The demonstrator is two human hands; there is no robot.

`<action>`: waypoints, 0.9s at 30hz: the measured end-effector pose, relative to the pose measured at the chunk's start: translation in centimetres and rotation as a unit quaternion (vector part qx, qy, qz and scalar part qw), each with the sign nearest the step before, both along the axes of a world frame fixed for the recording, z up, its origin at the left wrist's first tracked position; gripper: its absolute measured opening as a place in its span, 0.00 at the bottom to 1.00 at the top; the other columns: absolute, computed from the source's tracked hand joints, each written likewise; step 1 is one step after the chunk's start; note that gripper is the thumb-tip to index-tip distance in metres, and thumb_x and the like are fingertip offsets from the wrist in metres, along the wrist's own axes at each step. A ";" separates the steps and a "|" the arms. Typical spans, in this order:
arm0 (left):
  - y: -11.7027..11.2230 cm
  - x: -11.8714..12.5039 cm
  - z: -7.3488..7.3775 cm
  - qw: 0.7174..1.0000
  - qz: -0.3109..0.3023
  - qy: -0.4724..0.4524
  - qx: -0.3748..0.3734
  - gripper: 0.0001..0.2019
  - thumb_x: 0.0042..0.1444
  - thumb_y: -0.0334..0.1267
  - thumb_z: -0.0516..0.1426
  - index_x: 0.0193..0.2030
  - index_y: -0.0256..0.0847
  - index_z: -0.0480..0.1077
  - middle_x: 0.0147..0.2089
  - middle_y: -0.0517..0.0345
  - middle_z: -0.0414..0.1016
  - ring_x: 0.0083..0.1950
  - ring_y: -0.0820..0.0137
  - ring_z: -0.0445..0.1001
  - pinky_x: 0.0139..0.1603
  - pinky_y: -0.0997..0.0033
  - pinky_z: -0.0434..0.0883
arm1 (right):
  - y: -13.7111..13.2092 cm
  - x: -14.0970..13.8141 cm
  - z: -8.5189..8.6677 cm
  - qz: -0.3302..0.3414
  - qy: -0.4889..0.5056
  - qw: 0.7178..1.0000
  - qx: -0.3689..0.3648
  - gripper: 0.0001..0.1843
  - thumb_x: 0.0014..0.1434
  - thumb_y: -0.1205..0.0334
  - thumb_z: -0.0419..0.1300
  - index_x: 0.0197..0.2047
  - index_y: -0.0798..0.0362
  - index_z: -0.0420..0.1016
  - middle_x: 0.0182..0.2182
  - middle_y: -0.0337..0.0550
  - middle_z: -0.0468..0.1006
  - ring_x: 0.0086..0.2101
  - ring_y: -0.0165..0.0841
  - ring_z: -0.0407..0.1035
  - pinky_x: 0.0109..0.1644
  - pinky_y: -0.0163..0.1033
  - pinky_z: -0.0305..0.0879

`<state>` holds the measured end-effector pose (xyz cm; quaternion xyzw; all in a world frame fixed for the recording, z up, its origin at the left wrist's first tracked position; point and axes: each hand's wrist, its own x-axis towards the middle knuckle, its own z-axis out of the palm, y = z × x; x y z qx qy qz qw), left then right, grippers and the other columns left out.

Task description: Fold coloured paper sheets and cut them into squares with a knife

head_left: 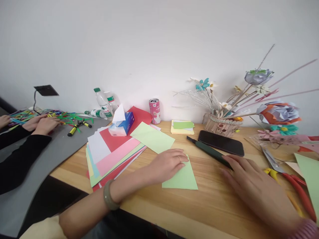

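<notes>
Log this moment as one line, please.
left hand: on light-green sheet | right hand: at near end of dark-green cutter, grip unclear | black phone: beside cutter

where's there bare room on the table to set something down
Bare tabletop shows between the right hand and the green sheet under the left hand, and along the front edge below that sheet. It's crowded left, at the paper stack, and right, around the scissors and flower basket.

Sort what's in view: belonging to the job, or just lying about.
Apparently in use:
rectangular light green paper sheet, under the left hand
slim dark green tool, at the right hand

Seemingly lying about:
black rectangular phone
pink metal can
blue-and-white tissue box
</notes>
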<state>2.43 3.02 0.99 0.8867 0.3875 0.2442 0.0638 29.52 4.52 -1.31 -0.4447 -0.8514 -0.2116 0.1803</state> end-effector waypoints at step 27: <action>0.0 -0.5 -0.8 0.982 -0.109 -0.141 -0.059 0.13 0.48 0.39 0.64 0.38 0.37 0.70 0.38 0.50 0.71 0.47 0.65 0.67 0.50 0.65 0.67 | -2.9 1.1 0.1 -0.038 0.039 0.996 -0.077 0.22 0.63 0.53 0.40 0.55 0.55 0.59 0.46 0.53 0.68 0.32 0.38 0.70 0.30 0.42 0.67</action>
